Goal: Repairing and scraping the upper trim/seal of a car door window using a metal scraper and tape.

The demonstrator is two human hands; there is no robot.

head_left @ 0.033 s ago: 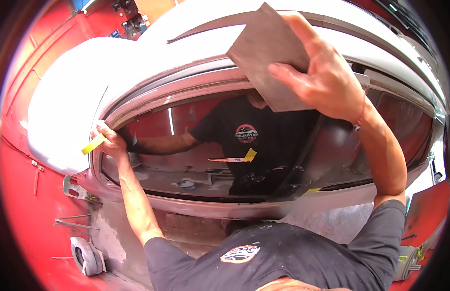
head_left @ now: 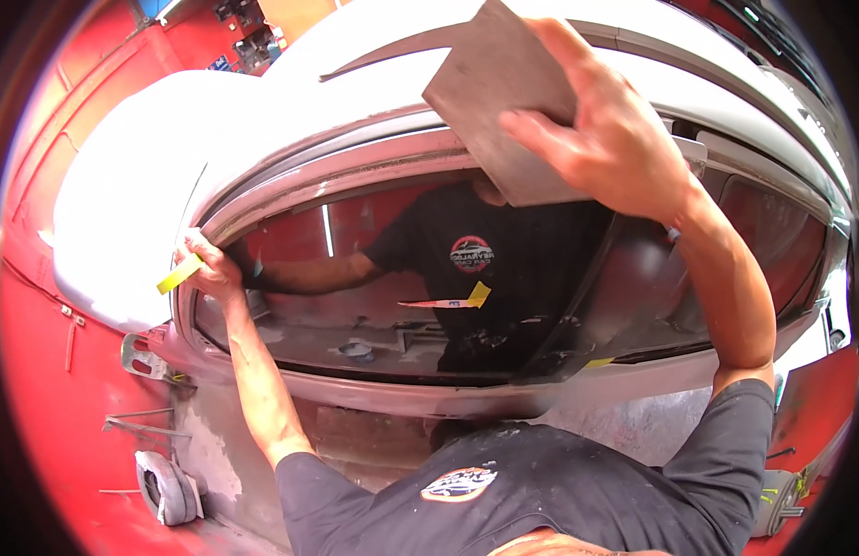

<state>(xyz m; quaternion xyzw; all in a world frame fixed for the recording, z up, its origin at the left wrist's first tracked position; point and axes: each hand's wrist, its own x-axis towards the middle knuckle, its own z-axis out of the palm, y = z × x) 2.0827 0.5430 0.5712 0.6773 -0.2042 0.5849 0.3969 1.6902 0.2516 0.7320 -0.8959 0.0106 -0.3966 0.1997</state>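
My right hand [head_left: 624, 139] is raised at the upper right, its thumb and fingers pinching a flat grey sheet [head_left: 503, 97], sandpaper by its look. The sheet hangs tilted over the upper window frame and roof edge; whether it touches them I cannot tell. At the left end of the window frame, my left hand [head_left: 216, 271] is closed with yellow masking tape [head_left: 179, 275] sticking out past its fingers. Between my arms lies the car's dark side window [head_left: 346, 250], which mirrors my shirt and arm. A thin pointed strip with a yellow tape end [head_left: 477, 296] shows on the glass.
The pale car roof [head_left: 383, 88] curves away beyond the window, brightly lit. A red wall [head_left: 40, 324] runs along the left, with metal parts [head_left: 147, 357] and a grey rounded piece [head_left: 165, 488] near it. A side mirror or similar part [head_left: 774, 500] stands at the lower right.
My right hand and the grey sheet have shifted slightly left and up. My left hand keeps its place on the window frame.
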